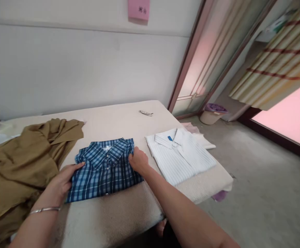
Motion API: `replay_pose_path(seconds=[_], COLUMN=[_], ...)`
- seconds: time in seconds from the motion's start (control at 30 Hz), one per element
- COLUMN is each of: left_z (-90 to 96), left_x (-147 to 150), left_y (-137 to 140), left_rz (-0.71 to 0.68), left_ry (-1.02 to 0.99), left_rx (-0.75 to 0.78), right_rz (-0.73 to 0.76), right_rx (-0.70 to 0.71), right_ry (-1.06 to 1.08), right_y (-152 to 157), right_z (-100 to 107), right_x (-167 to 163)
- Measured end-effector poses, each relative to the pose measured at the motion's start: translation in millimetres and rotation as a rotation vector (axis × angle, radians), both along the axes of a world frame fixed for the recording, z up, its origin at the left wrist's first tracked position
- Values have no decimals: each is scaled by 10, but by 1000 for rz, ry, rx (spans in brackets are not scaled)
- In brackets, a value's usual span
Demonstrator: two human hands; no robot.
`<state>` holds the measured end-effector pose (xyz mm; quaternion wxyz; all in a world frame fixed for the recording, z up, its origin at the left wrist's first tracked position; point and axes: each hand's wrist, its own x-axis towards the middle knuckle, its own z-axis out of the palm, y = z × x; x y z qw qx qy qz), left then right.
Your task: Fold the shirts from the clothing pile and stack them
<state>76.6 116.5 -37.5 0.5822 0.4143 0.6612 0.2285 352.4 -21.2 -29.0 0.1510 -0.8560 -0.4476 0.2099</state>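
A blue plaid shirt [106, 175] lies folded in front of me, collar facing away and buttons running down its middle. My left hand [66, 177] is at its left edge, thumb on top and the other fingers mostly hidden. At the upper right edge, my right hand [139, 160] pinches the cloth with its fingers closed. A folded white striped shirt [183, 155] with a blue collar label lies to the right of my right hand. Left of my left hand is a loose, crumpled brown garment [33, 155].
The garments lie on a table with a cream cover [108, 120]. Glasses [146, 113] rest near its back. Pale folded cloth [203, 140] sticks out past the striped shirt at the right edge. A bin [210, 116] with a purple liner stands on the floor by the wall.
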Motion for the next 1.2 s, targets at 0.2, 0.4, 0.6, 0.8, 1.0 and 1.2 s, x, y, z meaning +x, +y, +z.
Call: replay_pose_path(seconds=[0.2, 0.4, 0.6, 0.8, 1.0, 1.2], left_z=[463, 710, 726, 47, -296, -265], left_x=[275, 1056, 2336, 3040, 3122, 3107], left_y=[-315, -948, -1548, -1846, -1855, -1687], left_rz=[6, -96, -243, -284, -368, -433], left_ry=[-287, -451, -762, -527, -158, -114], left_rx=[-116, 213, 304, 347, 524, 643], right_rz=[43, -41, -150, -164, -168, -203], right_rx=[51, 93, 53, -103, -167, -103], right_ry=[-12, -296, -560, -515, -438, -486], right_y=[-5, -532, -1285, -1575, -1588, -1566], right_z=[329, 943, 1199, 636, 17, 25], right_x=[182, 1000, 2196, 2965, 3048, 3070])
